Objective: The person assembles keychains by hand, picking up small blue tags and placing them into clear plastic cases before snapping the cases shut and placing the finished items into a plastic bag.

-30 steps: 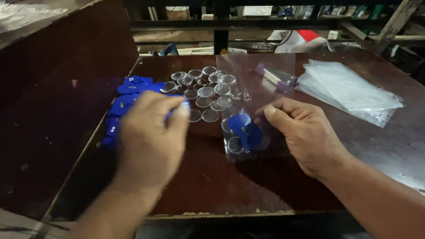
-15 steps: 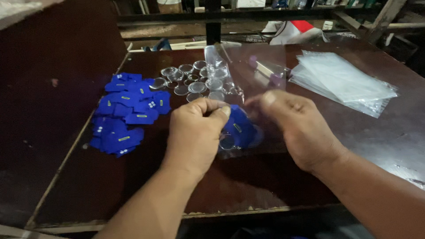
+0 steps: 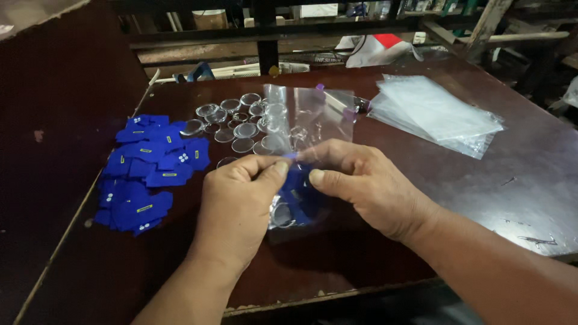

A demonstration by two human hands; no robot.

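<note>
Head view: your left hand (image 3: 238,204) and right hand (image 3: 361,183) each pinch the mouth of the clear, floppy plastic bag (image 3: 301,129) near the front edge of the dark wooden surface (image 3: 530,180); filling looks in hand, so spread the thin film gently; stiff blue fabric tags (image 3: 147,171) and glossy round clear discs (image 3: 238,120) lie toward the left edge.

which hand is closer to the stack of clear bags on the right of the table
Right. The right hand lies just left of and below the stack of clear bags; the left hand sits farther left, beyond it.
</note>
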